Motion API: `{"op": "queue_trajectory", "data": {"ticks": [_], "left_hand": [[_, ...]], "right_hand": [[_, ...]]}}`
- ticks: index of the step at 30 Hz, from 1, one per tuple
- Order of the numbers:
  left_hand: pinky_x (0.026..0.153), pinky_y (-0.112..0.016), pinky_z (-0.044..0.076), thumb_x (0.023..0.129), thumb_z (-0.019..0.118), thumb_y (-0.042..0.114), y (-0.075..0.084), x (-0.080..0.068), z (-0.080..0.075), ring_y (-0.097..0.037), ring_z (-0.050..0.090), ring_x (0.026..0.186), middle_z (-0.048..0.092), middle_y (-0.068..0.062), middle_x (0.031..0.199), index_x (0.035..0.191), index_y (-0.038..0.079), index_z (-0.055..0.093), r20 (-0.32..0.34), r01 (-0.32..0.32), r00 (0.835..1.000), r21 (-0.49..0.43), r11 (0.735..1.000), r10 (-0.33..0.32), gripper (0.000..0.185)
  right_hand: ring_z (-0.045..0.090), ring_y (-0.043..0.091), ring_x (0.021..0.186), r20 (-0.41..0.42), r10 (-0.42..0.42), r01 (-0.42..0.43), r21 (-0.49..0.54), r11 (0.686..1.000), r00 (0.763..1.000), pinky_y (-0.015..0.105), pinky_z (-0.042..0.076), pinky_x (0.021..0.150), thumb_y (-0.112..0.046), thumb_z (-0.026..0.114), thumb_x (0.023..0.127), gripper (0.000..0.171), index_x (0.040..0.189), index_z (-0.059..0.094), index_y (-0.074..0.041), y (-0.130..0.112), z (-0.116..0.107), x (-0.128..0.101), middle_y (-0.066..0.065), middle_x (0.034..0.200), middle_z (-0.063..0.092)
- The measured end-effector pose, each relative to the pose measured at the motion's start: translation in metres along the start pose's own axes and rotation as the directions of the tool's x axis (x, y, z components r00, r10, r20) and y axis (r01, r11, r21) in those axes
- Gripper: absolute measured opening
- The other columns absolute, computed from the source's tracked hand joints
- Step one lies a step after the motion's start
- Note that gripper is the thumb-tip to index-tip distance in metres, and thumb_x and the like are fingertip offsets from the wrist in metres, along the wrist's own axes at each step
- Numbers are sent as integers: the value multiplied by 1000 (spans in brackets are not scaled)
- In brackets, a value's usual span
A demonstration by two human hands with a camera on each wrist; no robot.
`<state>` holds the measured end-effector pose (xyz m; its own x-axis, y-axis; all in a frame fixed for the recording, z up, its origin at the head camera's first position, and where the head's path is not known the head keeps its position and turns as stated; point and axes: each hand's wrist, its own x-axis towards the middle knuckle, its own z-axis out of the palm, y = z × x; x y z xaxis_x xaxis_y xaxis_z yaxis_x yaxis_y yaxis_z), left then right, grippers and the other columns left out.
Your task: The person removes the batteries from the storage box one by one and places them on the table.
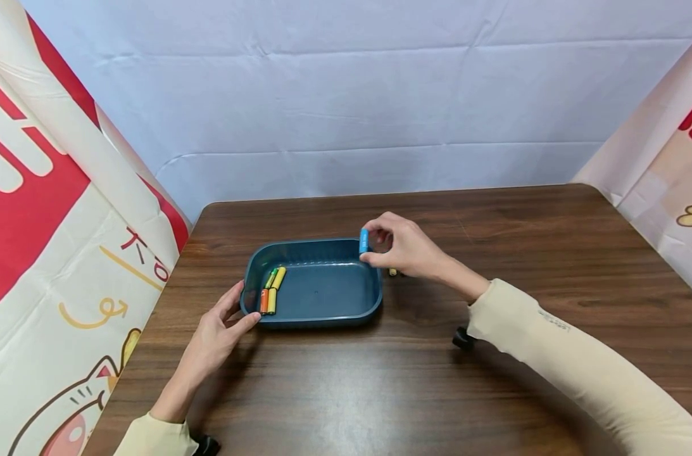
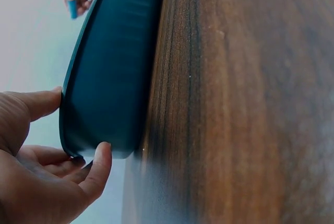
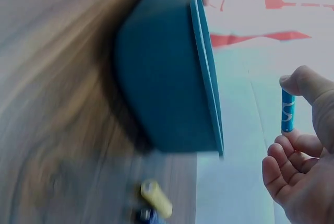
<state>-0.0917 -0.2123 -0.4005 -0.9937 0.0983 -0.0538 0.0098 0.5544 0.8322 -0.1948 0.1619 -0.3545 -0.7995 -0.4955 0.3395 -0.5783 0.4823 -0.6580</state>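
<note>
A dark teal plastic tray [image 1: 317, 322] stands on the table. My left hand [image 1: 214, 332] grips its near left corner, thumb at the rim and fingers along the outer side. Inside, at the left end, lie several batteries: an orange battery [image 1: 264, 301], yellow ones [image 1: 280, 277] and a green one [image 1: 271, 278]. Over the tray's right end, my right hand [image 1: 405, 247] pinches a blue battery [image 3: 287, 111] by its two ends between thumb and finger, holding it upright above the rim.
On the table just right of the tray lie a yellow battery [image 3: 156, 199] and a dark blue battery [image 3: 148, 215], mostly hidden by my right hand in the head view. The wooden table [image 1: 346, 392] ends at a white cloth backdrop [image 1: 346, 114]; printed cloths hang at both sides.
</note>
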Motion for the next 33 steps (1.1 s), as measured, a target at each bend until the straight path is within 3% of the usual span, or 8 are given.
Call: {"op": "queue_trajectory", "data": {"ticks": [8, 16, 20, 26, 33], "left_hand": [[106, -48, 46, 100, 71, 24, 0, -1, -1, -43, 53, 135, 35, -25, 161, 162, 2, 27, 2, 0, 1000, 7, 1000, 0, 79], [106, -46, 46, 100, 72, 20, 0, 0, 0, -43, 50, 138, 33, -24, 163, 162, 0, 26, 0, -14, 1000, -14, 1000, 14, 79], [107, -46, 45, 100, 71, 18, 1, 0, 0, -42, 47, 140, 32, -23, 164, 162, 0, 26, -1, -8, 1000, -21, 1000, 8, 79], [108, -47, 44, 100, 71, 18, 0, 1, 0, -42, 46, 140, 31, -22, 165, 163, 2, 25, 3, 15, 1000, -11, 1000, -15, 79], [107, -45, 44, 100, 71, 18, -2, 2, 1, -42, 47, 140, 31, -22, 165, 163, 2, 26, 1, 14, 1000, 0, 1000, -14, 79]], "right_hand": [[57, 21, 90, -37, 116, -118, -67, 991, 993, 32, 50, 75, -18, 83, 88, 43, 124, 66, -2, 37, -33, -27, 12, 104, 60], [57, 23, 92, -1, 221, -220, -83, 972, 975, 30, 49, 77, -21, 78, 93, 41, 126, 65, 0, 75, -45, -59, 13, 107, 60], [57, 24, 93, 6, 238, -237, -82, 968, 971, 29, 49, 76, -18, 79, 93, 40, 126, 65, 1, 93, -44, -69, 13, 106, 60], [56, 25, 95, 56, 240, -230, -143, 963, 969, 39, 50, 79, -17, 79, 92, 41, 126, 66, 1, 113, -39, -74, 13, 109, 60], [55, 28, 98, 89, 222, -204, -174, 963, 971, 46, 49, 83, -18, 79, 93, 39, 125, 68, 2, 121, -35, -74, 16, 113, 60]]}}
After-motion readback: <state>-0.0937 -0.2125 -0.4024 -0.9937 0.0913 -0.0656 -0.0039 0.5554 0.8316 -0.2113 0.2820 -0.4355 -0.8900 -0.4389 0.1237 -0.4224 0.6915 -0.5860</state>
